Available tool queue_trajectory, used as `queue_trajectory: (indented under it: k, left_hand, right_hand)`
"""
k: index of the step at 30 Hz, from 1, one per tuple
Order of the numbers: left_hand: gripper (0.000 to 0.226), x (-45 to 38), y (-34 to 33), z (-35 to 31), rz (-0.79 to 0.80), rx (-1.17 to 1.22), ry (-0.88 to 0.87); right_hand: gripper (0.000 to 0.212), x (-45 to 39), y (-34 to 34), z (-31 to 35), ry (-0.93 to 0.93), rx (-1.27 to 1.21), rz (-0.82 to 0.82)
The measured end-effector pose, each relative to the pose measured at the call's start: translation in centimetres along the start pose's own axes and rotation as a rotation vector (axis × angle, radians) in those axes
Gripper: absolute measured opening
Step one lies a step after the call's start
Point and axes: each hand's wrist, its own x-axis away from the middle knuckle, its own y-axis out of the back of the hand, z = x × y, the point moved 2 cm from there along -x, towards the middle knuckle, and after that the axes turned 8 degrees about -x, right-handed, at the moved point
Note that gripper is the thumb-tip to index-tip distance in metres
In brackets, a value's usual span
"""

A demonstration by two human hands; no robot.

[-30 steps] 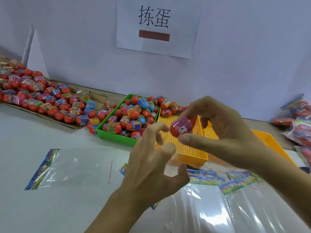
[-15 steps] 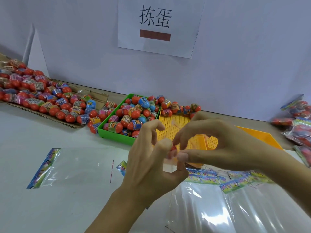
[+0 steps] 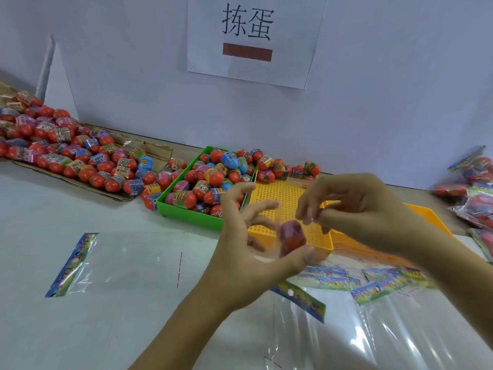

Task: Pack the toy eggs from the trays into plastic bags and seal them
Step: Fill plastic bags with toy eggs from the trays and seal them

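Hands above the yellow tray [image 3: 289, 194], with one egg [image 3: 291, 237] between them.
Left hand [image 3: 248, 252] holds a clear bag at its thumb, fingers spread; the blurred egg sits inside it. Right hand [image 3: 354, 209] has its fingers curled, pinching the bag's edge. Green tray [image 3: 186, 216] is full of eggs.

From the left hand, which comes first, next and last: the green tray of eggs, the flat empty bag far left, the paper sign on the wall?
1. Green plastic tray, just beyond the left hand.
2. Flat clear plastic bag, on the table to its left.
3. White paper sign, up on the back wall.
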Motion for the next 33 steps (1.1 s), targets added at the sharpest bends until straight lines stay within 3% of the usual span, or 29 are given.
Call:
queue_trajectory:
  k: [3, 7, 10, 13, 15, 17, 18, 20, 22, 24, 30, 33]
  left_hand:
    - [0.073, -0.2, -0.4, 0.2, 0.142, 0.189, 0.18]
    - [0.027, -0.3, -0.6, -0.3, 0.146, 0.261, 0.135]
    - [0.006, -0.4, -0.2, -0.7, 0.082, 0.309, 0.119]
    - [0.009, -0.6, 0.2, -0.6, -0.007, 0.371, 0.147]
    - [0.015, -0.6, 0.3, -0.4, -0.043, 0.438, 0.198]
    - [0.024, -0.7, 0.4, -0.4, -0.049, 0.488, 0.251]
    - [0.029, -0.7, 0.3, -0.4, -0.039, 0.505, 0.278]
    - [0.035, -0.7, 0.1, -0.3, 0.012, 0.544, 0.341]
    - [0.047, -0.7, -0.1, -0.4, 0.083, 0.6, 0.372]
    - [0.065, -0.8, 0.2, -0.4, 0.143, 0.632, 0.342]
    - [0.039, -0.5, 0.6, -0.3, 0.226, 0.486, 0.202]
    - [0.042, -0.7, 0.6, -0.5, 0.208, 0.5, 0.198]
  right_hand:
    - [0.03, 0.1, 0.1, 0.3, 0.03, -0.054, 0.013]
    - [0.029, 0.4, 0.0, 0.4, 0.062, 0.053, 0.046]
    - [0.031, 0.8, -0.4, 0.2, 0.125, -0.002, -0.096]
    - [0.024, 1.9, -1.1, -0.6, 0.125, -0.227, -0.368]
    - [0.038, 2.9, -2.2, -1.5, -0.021, -0.185, -0.475]
    - [0.06, 3.8, -3.8, -2.5, -0.236, -0.048, -0.388]
    - [0.061, 4.1, -4.8, -2.8, -0.303, -0.02, -0.305]
    - [0.045, 4.3, -6.4, -3.2, -0.335, -0.094, -0.23]
    - [0.023, 4.3, -7.1, -3.4, -0.324, -0.23, -0.26]
    - [0.023, 4.3, -7.1, -3.5, -0.296, -0.327, -0.304]
    - [0.035, 4.9, -6.8, -3.9, -0.199, -0.501, -0.355]
    - [0.024, 5.3, -6.3, -3.8, -0.14, -0.442, -0.394]
